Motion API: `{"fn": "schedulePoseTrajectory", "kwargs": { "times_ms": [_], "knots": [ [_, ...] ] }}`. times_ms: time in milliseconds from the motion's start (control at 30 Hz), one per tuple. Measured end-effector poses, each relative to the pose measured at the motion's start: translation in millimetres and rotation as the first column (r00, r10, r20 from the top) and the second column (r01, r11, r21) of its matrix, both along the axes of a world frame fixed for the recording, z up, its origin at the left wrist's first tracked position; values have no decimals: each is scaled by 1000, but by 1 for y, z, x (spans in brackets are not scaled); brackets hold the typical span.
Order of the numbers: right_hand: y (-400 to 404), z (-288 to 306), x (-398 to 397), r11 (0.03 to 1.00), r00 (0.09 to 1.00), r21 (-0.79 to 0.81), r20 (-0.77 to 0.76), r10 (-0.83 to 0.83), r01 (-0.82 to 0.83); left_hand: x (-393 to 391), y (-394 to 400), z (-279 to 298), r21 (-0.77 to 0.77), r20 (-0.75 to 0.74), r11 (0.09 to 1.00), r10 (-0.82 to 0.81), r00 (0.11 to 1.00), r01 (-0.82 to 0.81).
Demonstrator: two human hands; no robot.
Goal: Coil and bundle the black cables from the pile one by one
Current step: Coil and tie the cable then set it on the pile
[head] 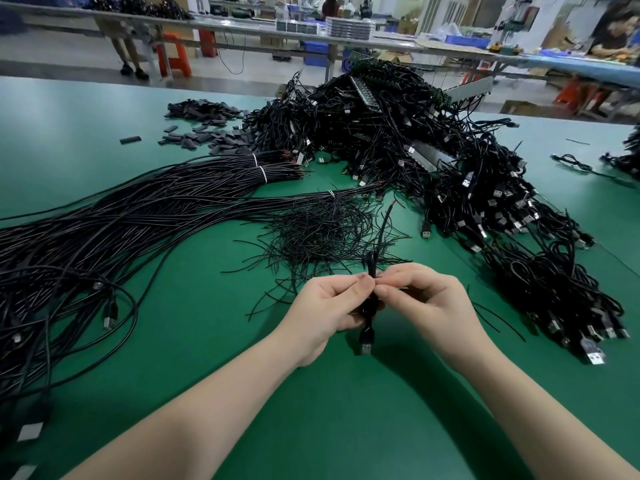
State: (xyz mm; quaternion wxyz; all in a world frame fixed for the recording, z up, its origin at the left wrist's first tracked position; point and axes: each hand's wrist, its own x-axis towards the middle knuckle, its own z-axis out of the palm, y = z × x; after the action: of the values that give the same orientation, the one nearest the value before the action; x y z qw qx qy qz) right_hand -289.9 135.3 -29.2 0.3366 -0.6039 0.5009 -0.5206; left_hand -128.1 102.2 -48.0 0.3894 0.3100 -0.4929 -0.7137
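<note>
My left hand [327, 306] and right hand [420, 299] both pinch one coiled black cable [369, 308] between them, its single USB plug [365, 342] hanging below.

The tabletop [104, 109] has a green surface. On it lie long black cables [104, 230] at the left, tied with white bands near their ends; a heap of thin black ties [322, 233] at centre; a large pile of coiled cables [433, 157] with plugs at the right; and flat dark sleeves [207, 123] behind.
</note>
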Motion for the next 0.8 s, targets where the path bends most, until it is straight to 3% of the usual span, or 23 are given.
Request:
{"fn": "schedulePoseTrajectory", "kwargs": {
  "times_ms": [100,200,333,433,467,500,533,567,600,633,667,733,800],
  "knots": [
    [-3,-2,4,997,985,73,170,27,-40,-1,-2,-2,5,-55,999,55,997,-54],
    [-6,-7,4,970,914,218,406,9,-107,1,-3,-2,9,-89,999,41,995,-40],
    [0,-5,8,924,910,246,371,188,-292,1,-1,0,-34,0,999,-41,999,41],
    [1,14,4,968,827,225,561,-33,-114,-6,5,-3,-103,91,994,55,994,-45],
    [1,24,-5,978,842,210,526,-117,4,-7,6,-5,-162,125,981,126,984,-105],
    [1,34,-18,966,910,195,344,-232,172,-6,7,-7,-260,175,950,222,959,-173],
    [2,43,-35,925,932,135,26,-362,356,-3,6,-8,-390,231,893,329,916,-222],
    [3,47,-56,861,817,22,-331,-473,507,1,4,-9,-510,277,826,421,864,-240],
    [4,50,-77,788,594,-94,-605,-530,608,6,1,-7,-599,318,767,491,811,-230],
    [5,52,-96,721,384,-170,-752,-536,672,11,-5,-6,-658,367,725,544,755,-203],
    [7,52,-110,669,248,-206,-820,-516,714,17,-12,-4,-697,424,697,590,687,-169],
    [9,46,-126,619,126,-183,-898,-422,764,29,-30,-3,-731,543,675,664,514,-100],
    [8,38,-133,610,99,-109,-950,-297,785,37,-51,-2,-709,666,705,673,322,-6]
  ]
}}
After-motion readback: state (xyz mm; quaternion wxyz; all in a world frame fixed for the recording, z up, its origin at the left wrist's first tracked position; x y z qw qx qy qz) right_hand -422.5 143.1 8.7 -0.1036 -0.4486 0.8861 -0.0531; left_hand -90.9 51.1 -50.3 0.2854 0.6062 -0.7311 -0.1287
